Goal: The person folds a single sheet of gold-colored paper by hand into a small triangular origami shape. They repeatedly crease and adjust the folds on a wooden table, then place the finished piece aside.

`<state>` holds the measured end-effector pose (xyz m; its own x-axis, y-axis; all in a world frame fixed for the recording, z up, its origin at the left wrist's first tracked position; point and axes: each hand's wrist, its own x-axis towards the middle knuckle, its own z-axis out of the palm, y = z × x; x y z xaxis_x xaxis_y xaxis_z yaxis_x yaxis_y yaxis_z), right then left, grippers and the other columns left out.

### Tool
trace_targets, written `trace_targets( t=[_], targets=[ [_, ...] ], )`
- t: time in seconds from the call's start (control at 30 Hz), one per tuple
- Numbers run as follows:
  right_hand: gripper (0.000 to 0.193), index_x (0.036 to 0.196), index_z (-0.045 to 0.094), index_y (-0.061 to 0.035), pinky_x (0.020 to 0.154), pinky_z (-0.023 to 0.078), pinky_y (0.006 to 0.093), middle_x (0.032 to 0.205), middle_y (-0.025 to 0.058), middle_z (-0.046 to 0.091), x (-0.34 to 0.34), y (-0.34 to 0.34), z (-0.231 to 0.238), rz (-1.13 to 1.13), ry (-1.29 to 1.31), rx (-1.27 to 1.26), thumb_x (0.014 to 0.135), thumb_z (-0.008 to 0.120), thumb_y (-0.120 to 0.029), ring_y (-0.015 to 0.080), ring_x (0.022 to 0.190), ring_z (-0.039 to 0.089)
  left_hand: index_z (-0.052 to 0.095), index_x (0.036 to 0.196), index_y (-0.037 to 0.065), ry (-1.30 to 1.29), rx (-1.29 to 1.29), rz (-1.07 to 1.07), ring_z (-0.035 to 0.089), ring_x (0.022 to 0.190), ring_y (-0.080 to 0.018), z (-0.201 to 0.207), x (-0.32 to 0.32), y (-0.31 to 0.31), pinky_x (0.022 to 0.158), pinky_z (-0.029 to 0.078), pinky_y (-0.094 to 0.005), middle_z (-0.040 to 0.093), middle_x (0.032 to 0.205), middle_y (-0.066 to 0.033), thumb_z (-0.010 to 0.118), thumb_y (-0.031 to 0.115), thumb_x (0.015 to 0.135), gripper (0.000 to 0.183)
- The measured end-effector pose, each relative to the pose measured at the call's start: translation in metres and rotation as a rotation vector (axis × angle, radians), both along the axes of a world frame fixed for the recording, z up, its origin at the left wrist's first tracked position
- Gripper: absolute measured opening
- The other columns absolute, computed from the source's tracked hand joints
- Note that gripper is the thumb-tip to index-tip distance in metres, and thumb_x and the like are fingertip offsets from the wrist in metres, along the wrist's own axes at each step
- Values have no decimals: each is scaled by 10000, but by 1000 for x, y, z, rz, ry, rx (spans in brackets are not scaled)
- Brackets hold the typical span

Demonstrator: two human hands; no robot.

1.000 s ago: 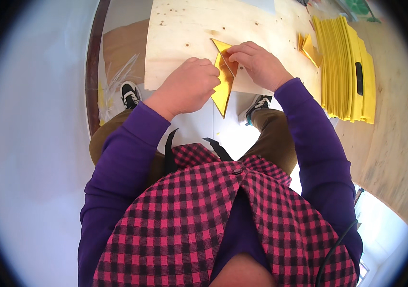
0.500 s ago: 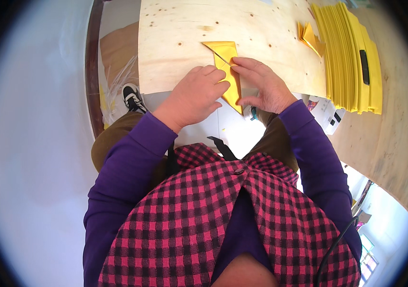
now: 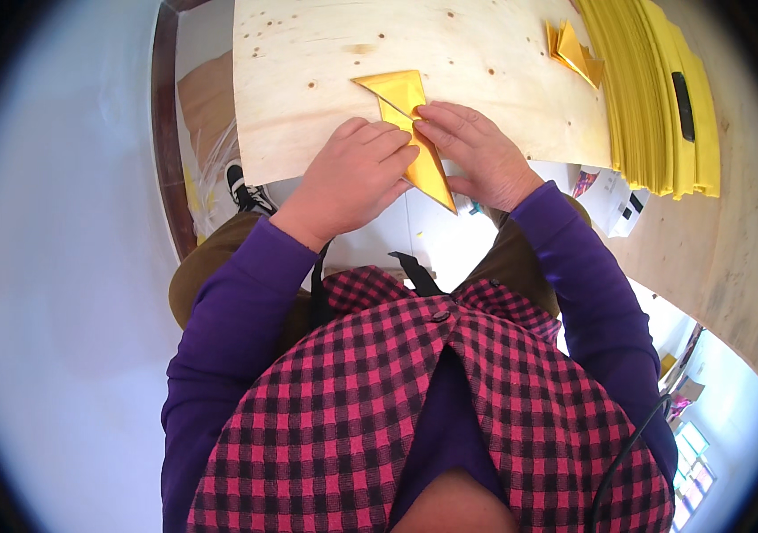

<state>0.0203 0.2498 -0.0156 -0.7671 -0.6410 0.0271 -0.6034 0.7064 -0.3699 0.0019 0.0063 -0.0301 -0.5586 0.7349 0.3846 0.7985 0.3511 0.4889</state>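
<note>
A shiny yellow folded paper (image 3: 427,165) lies between my hands at the front edge of the wooden tabletop (image 3: 326,53). One triangular flap points to the far left, and a long tip hangs past the edge toward me. My left hand (image 3: 352,173) is closed at the paper's left side, its fingertips pressed on the middle crease. From the right, my right hand (image 3: 478,153) grips the paper, fingers on its upper face near the crease and thumb by the lower right edge. The thumb's tip is partly hidden.
At the far right stands a thick stack of yellow sheets (image 3: 641,98) with a black object (image 3: 683,107) on its side. Beside it sit several folded yellow pieces (image 3: 574,55). A white bag (image 3: 614,200) shows below the tabletop's edge, and brown cardboard (image 3: 207,98) lies at the left.
The view has shifted slightly. Both hands still hold the folded paper; the right fingers have come further over the crease, closer to the left fingertips.
</note>
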Motion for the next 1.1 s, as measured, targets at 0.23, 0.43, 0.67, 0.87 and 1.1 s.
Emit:
trace_targets(
  t=[0.23,0.43,0.67,0.87,1.1],
  targets=[
    [627,1327,548,-68,1105,427,376,1428,81,505,-1,2,-9,11,87,-64,755,788,-167,275,1318,482,670,1083,32,7,-48,7,584,1099,-243,-3,5,-1,954,444,-389,634,1092,-68,731,164,761,354],
    [540,1256,596,-83,1072,454,365,1363,68,547,2,-2,-16,-11,166,-50,755,776,-172,255,1272,524,662,1179,61,52,-46,44,588,1152,-239,-10,9,-4,984,443,-396,633,1193,-67,738,129,756,435],
    [511,1228,621,-89,1050,469,353,1317,51,578,3,-3,-17,-32,213,-72,746,774,-161,232,1236,549,677,1148,68,108,-19,59,612,1134,-234,-13,9,-4,980,454,-410,653,1187,-61,724,111,758,395],
    [463,1200,645,-107,998,497,365,1250,38,623,-1,-6,-18,-47,246,-139,750,750,-104,247,1163,587,669,1179,88,168,-15,126,598,1145,-223,-4,6,-4,1013,426,-426,650,1196,-55,720,232,792,416],
    [146,1011,704,-44,832,523,301,993,88,691,-4,-11,17,-378,-67,-602,868,717,-74,211,940,660,450,1450,60,10,267,251,518,1271,-304,6,-8,-14,1102,347,-473,553,1400,-119,818,355,761,835]
  ],
)
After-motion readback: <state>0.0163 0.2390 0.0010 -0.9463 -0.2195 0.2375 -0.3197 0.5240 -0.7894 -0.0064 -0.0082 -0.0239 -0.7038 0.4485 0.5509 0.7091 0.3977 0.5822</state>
